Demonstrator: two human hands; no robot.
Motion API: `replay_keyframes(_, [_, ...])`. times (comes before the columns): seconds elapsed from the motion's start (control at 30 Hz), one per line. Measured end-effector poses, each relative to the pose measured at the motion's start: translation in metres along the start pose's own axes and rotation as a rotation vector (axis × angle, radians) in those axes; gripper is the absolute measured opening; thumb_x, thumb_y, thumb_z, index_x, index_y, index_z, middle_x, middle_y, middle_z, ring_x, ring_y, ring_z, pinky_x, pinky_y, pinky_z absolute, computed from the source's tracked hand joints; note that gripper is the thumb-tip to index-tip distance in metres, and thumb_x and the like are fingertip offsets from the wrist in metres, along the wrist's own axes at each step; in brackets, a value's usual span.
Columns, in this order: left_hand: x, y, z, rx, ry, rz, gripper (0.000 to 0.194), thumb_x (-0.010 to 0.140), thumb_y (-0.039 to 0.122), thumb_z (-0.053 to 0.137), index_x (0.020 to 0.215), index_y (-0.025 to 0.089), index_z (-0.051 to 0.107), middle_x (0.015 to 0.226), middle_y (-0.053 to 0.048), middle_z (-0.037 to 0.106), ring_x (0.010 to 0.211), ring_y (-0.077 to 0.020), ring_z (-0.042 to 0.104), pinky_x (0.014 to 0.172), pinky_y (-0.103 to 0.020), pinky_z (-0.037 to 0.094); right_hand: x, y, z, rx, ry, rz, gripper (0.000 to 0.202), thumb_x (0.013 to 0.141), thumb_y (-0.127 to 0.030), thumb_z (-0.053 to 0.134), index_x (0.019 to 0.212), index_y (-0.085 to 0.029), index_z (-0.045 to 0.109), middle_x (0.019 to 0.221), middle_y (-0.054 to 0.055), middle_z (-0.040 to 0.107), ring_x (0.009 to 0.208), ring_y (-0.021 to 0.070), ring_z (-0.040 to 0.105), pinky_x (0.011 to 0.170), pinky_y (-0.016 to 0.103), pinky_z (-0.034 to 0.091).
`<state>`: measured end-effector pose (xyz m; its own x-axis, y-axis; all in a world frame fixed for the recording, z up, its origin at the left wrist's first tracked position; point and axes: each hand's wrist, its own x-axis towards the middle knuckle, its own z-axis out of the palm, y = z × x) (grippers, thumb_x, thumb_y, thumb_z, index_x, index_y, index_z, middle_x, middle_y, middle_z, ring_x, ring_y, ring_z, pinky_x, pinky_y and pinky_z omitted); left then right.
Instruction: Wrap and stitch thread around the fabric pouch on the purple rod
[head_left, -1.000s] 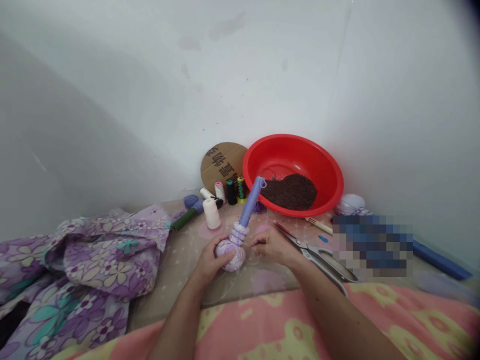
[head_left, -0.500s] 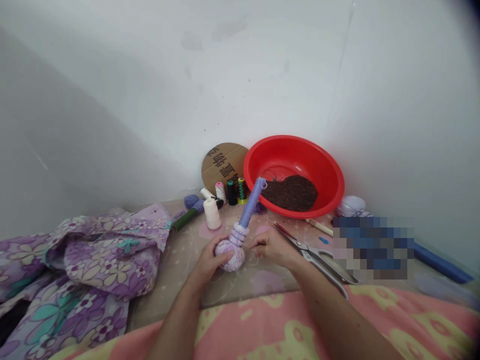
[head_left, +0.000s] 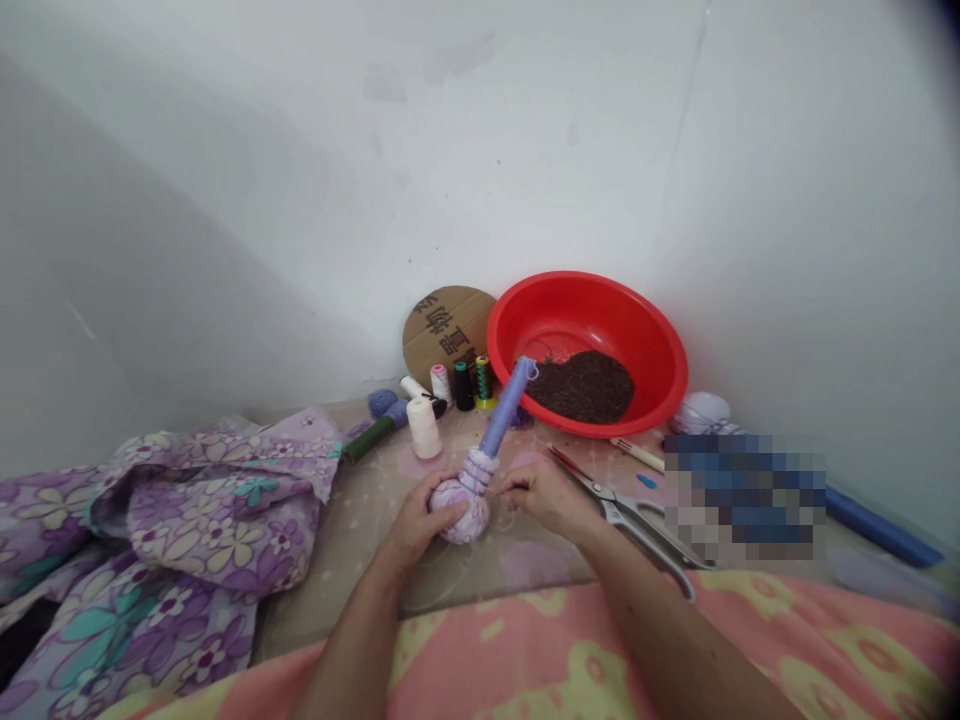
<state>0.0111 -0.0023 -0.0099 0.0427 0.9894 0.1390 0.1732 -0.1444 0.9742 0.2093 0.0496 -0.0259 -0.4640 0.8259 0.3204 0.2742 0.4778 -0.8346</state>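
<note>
My left hand (head_left: 421, 520) is wrapped round the ball end of a stick-handled cloth ball (head_left: 469, 520), which looks like a massage hammer. Its head is covered in pale floral cloth, gathered at the neck and bound with several turns of purple cord. The purple handle (head_left: 504, 408) leans up and to the right, with a small loop of cord at its tip. Just right of the bound neck, my right hand (head_left: 541, 495) is closed in a pinch. Something very thin seems to run from its fingertips to the neck, too fine to make out.
Behind stand a white thread cone (head_left: 424, 430), several smaller spools and a red basin (head_left: 660, 390) of dark grains. Scissors (head_left: 637, 530) lie beside my right forearm. Floral cloth (head_left: 217, 520) is heaped at left. A blurred patch covers part of the right side.
Almost nothing differs. My right hand has shifted very slightly left towards the bound neck, and the handle tip has tilted a touch right. The left hand keeps its hold.
</note>
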Motion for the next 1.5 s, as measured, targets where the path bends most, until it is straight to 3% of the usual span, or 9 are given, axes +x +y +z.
replay_keyframes(0.57, [0.002,-0.004,0.0,0.104,-0.05,0.05,0.044,0.06,0.03,0.067,0.101,0.013,0.058,0.096,-0.008,0.061,0.087,-0.0226,0.055,0.077,-0.031,0.042,-0.003,-0.026,0.007,-0.024,0.049,0.006,0.021,0.063,-0.007,0.049,0.066,-0.017,0.068,0.061,0.0,0.064,0.059,0.0134,0.054,0.053,0.021,0.039])
replay_keyframes(0.8, [0.004,-0.007,-0.002,0.034,-0.071,-0.003,0.046,0.06,0.029,0.066,0.101,0.012,0.057,0.094,-0.007,0.061,0.086,-0.0223,0.054,0.076,-0.031,0.042,-0.002,-0.015,0.003,0.042,-0.008,0.04,0.025,0.065,-0.011,0.052,0.079,-0.018,0.071,0.073,0.002,0.069,0.064,0.0141,0.058,0.058,0.021,0.042])
replay_keyframes(1.13, [0.002,-0.001,-0.002,0.006,-0.071,-0.028,0.047,0.06,0.03,0.065,0.102,0.012,0.056,0.094,-0.007,0.06,0.085,-0.0215,0.054,0.075,-0.03,0.042,-0.003,-0.015,-0.011,0.017,-0.179,0.059,0.041,0.059,-0.002,0.048,0.089,-0.02,0.07,0.063,-0.002,0.067,0.054,0.0108,0.055,0.051,0.018,0.04])
replay_keyframes(1.33, [0.002,-0.002,-0.002,0.016,-0.079,-0.021,0.047,0.059,0.031,0.066,0.102,0.013,0.057,0.093,-0.006,0.061,0.084,-0.0214,0.054,0.075,-0.031,0.042,-0.003,-0.016,-0.012,-0.023,-0.188,0.051,0.043,0.061,-0.002,0.046,0.092,-0.02,0.069,0.057,-0.002,0.065,0.051,0.011,0.053,0.049,0.019,0.038])
replay_keyframes(1.5, [0.003,-0.005,-0.002,0.018,-0.069,-0.019,0.048,0.059,0.031,0.066,0.102,0.013,0.057,0.094,-0.007,0.061,0.085,-0.0218,0.054,0.075,-0.031,0.042,-0.002,-0.015,-0.008,-0.028,-0.143,-0.008,0.037,0.062,-0.004,0.049,0.087,-0.02,0.07,0.066,-0.001,0.068,0.058,0.0127,0.056,0.054,0.02,0.041])
